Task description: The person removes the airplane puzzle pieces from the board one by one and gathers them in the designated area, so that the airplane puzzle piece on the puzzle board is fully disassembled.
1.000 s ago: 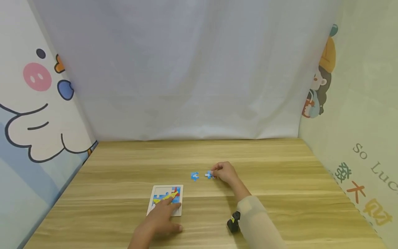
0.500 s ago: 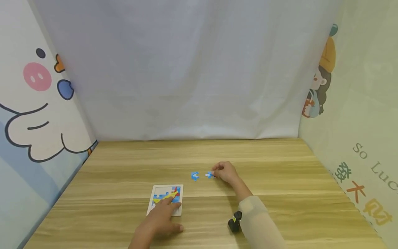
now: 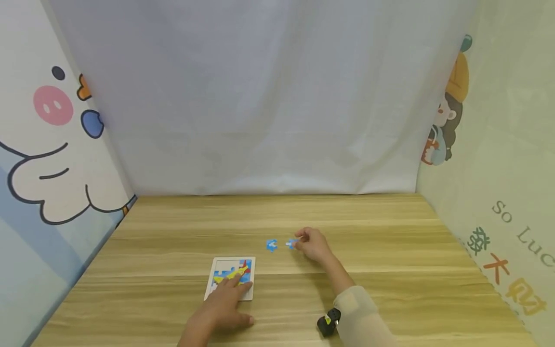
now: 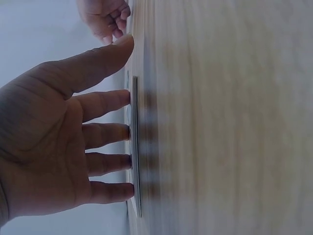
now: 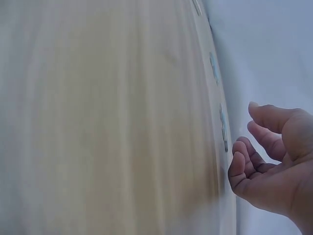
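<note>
A white-framed jigsaw tray (image 3: 226, 265) with a yellow and red airplane picture on blue lies at the front left. Its upper left part shows bare white. My left hand (image 3: 225, 302) rests on it; in the left wrist view the fingertips press its face, fingers straight and spread, thumb apart. Behind and to the right lie two blue-and-white puzzle pieces, a left piece (image 3: 271, 245) and a right piece (image 3: 289, 244). My right hand (image 3: 315, 246) hovers at the right piece, overlapping its edge. In the right wrist view thumb and forefinger stand apart, other fingers curled, holding nothing.
The wood-grain table (image 3: 173, 231) ends at a grey-white curtain (image 3: 277, 120) behind. Printed cartoon panels stand left and right. A small black device (image 3: 327, 324) sits at my right sleeve (image 3: 362, 313).
My right hand has eased off the right puzzle piece, its fingers loosening and its wrist coming slightly nearer. The left hand and the tray have stayed in place.
</note>
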A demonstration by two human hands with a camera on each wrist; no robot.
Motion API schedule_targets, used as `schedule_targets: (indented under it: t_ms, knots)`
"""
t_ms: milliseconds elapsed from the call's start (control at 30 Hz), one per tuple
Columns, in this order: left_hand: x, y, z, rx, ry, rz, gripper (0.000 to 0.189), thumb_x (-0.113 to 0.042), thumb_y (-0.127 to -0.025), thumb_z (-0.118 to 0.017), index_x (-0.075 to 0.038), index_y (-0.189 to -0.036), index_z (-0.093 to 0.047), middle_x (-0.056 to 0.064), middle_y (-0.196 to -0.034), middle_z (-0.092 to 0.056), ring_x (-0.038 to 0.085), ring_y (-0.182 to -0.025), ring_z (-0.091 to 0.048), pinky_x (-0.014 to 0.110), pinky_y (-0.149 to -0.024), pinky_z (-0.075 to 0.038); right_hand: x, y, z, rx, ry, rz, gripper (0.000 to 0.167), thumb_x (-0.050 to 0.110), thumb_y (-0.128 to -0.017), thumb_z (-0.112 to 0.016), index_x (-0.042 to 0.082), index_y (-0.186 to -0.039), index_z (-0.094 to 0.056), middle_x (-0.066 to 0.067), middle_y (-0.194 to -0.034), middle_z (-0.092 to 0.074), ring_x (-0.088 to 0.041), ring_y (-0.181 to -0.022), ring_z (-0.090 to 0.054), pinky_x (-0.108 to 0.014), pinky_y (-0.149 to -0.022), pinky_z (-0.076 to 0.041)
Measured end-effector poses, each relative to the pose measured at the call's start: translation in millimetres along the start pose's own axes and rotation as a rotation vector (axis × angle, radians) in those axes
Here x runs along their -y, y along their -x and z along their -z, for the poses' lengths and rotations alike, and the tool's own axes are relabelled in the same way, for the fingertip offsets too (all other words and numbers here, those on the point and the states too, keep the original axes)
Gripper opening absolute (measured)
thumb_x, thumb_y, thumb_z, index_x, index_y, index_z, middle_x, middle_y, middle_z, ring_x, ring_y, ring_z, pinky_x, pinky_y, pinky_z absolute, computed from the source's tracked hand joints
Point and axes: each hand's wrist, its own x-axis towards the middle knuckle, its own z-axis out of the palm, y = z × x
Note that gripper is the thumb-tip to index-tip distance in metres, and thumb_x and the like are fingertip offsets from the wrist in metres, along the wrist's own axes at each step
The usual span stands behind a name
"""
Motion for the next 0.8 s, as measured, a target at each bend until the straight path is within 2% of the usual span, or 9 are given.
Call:
schedule_targets:
  t_ms: [300,433,567,667,800]
  knots:
    - [0.6,1.8,1.8,0.019,-0.019,0.006,0.075,-0.035,-0.069,-0.079,-0.006,-0.132,-0.052,0.023,-0.141,-0.035,0.052,-0.127,-0.024,0.067,-0.096,-0.022,17,4.1,-20,0.099,-0.028,0.045,0.028,0.008,-0.086,-0.065,-0.003,-0.111,-0.058,-0.010,-0.099,-0.054,-0.025,-0.091,-0.050,-0.034,-0.075,-0.048]
    - [0.7,1.3,2.5,0.024,-0.023,-0.001,0.075,-0.036,-0.069,-0.079,-0.006,-0.132,-0.051,0.023,-0.142,-0.035,0.052,-0.127,-0.024,0.067,-0.096,-0.023,22,4.1,-28,0.111,-0.038,0.063,0.027,0.009,-0.084,-0.067,-0.002,-0.108,-0.060,-0.008,-0.094,-0.055,-0.023,-0.088,-0.052,-0.032,-0.072,-0.048]
    - [0.8,1.5,2.0,0.031,-0.014,0.010,0.075,-0.036,-0.069,-0.079,-0.007,-0.132,-0.052,0.023,-0.142,-0.035,0.052,-0.127,-0.024,0.067,-0.096,-0.024,26,6.1,-36,0.159,-0.046,0.100,0.025,0.008,-0.083,-0.068,-0.003,-0.105,-0.061,-0.007,-0.090,-0.057,-0.021,-0.083,-0.053,-0.030,-0.068,-0.048]
    - [0.8,1.3,1.7,0.036,-0.005,0.025,0.074,-0.036,-0.070,-0.079,-0.007,-0.132,-0.052,0.022,-0.142,-0.035,0.052,-0.128,-0.023,0.068,-0.095,-0.024,28,8.4,-40,0.206,-0.063,0.098,0.025,0.009,-0.085,-0.066,-0.002,-0.107,-0.060,-0.006,-0.091,-0.055,-0.021,-0.084,-0.053,-0.031,-0.070,-0.049]
    - [0.4,-0.2,3.4,0.032,-0.012,0.022,0.072,-0.036,-0.070,-0.079,-0.007,-0.131,-0.053,0.022,-0.141,-0.036,0.052,-0.127,-0.025,0.067,-0.095,-0.025,30,9.1,-45,0.213,-0.079,0.095,0.027,0.010,-0.086,-0.066,-0.002,-0.109,-0.058,-0.006,-0.092,-0.055,-0.022,-0.085,-0.052,-0.032,-0.072,-0.049]
